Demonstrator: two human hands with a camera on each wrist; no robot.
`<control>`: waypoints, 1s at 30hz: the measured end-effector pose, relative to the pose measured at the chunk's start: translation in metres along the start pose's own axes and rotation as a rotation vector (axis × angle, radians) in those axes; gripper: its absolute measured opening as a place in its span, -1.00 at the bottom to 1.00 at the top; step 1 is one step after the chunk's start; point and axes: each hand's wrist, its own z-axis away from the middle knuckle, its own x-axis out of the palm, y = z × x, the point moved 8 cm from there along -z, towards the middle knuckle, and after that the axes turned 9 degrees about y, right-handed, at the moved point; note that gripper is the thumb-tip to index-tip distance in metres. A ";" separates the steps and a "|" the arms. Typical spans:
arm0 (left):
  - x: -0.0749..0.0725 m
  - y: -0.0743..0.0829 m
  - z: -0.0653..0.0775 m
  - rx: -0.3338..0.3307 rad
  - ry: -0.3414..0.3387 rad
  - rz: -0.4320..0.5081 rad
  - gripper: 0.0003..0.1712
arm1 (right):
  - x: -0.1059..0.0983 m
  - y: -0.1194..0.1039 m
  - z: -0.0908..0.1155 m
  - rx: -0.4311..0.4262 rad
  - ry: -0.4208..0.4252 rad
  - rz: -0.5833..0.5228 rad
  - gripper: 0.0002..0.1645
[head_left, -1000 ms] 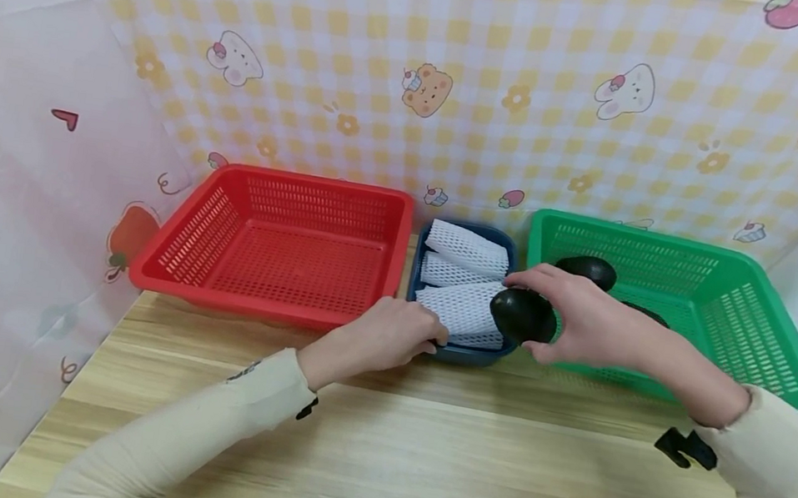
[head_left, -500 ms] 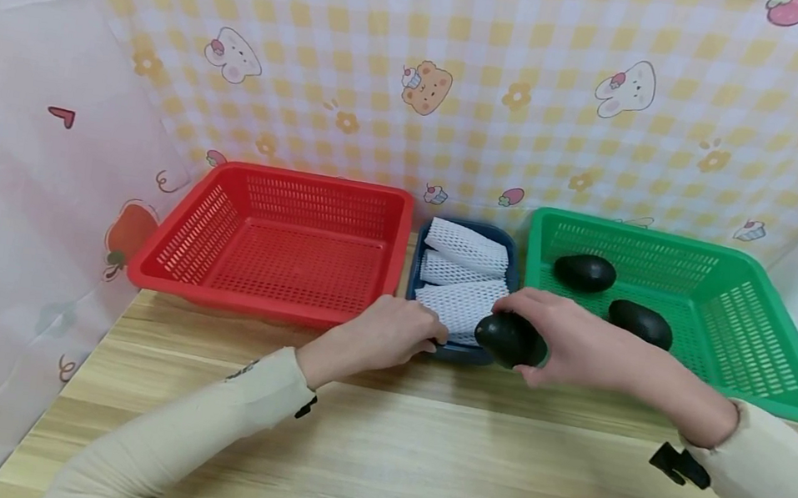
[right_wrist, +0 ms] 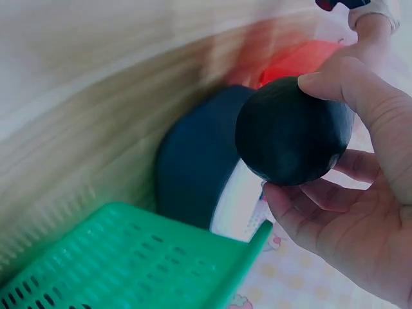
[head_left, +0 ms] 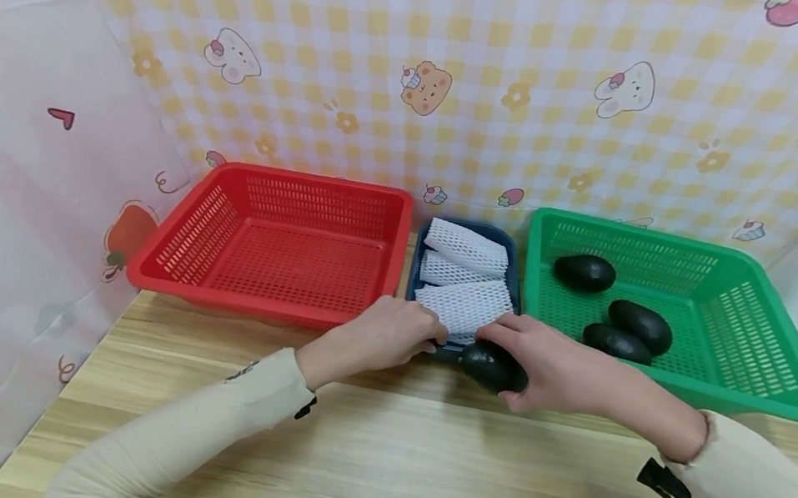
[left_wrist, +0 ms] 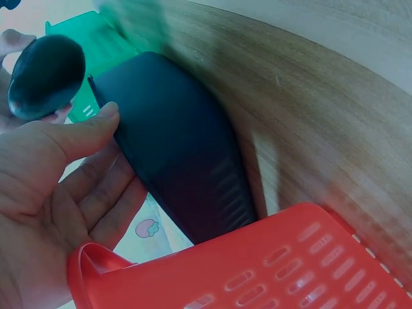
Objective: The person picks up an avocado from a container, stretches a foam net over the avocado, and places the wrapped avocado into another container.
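Note:
My right hand (head_left: 543, 365) holds a dark avocado (head_left: 494, 367) at the near right corner of a dark blue bin (head_left: 456, 356). In the right wrist view, thumb and fingers wrap the avocado (right_wrist: 293, 132) from both sides. My left hand (head_left: 391, 334) pinches the bin's near rim; the left wrist view has the thumb on the outer wall of the bin (left_wrist: 174, 141) and the other fingers over the rim. White foam net sleeves (head_left: 463, 304) lie flat in the bin. Three more avocados, one being the rear avocado (head_left: 585, 273), lie in the green basket (head_left: 721, 392).
A red basket (head_left: 270, 309) stands left of the bin, its wall close by my left wrist. The green basket's rim lies under my right forearm. Wooden table (head_left: 415, 470) extends in front, and a patterned cloth (head_left: 365, 43) hangs behind.
My right hand has moved down and slightly left, carrying the avocado from over the sleeves to the bin's near edge. The avocados in the green basket have come into fuller view. The left hand stays put.

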 end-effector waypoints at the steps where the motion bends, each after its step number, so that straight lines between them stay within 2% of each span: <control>1: 0.000 0.000 0.000 0.000 0.000 0.000 -0.76 | 0.002 -0.001 0.000 -0.006 -0.001 -0.001 -0.24; 5: 0.000 0.000 0.001 -0.005 -0.005 0.001 -0.76 | 0.011 -0.004 0.001 -0.017 -0.014 -0.006 -0.22; 11: 0.002 -0.001 0.000 -0.011 -0.018 0.001 -0.77 | 0.022 -0.007 0.005 0.021 -0.062 -0.060 -0.25; 14: 0.002 -0.001 0.000 -0.009 -0.019 -0.003 -0.78 | 0.024 -0.008 0.006 0.022 -0.059 -0.071 -0.29; 23: 0.002 -0.001 0.000 -0.014 -0.029 -0.009 -0.75 | 0.036 -0.009 0.009 0.026 -0.102 -0.062 -0.28; 30: 0.002 0.000 0.000 -0.006 -0.032 -0.026 -0.78 | 0.044 -0.011 0.010 -0.003 -0.098 -0.050 -0.32</control>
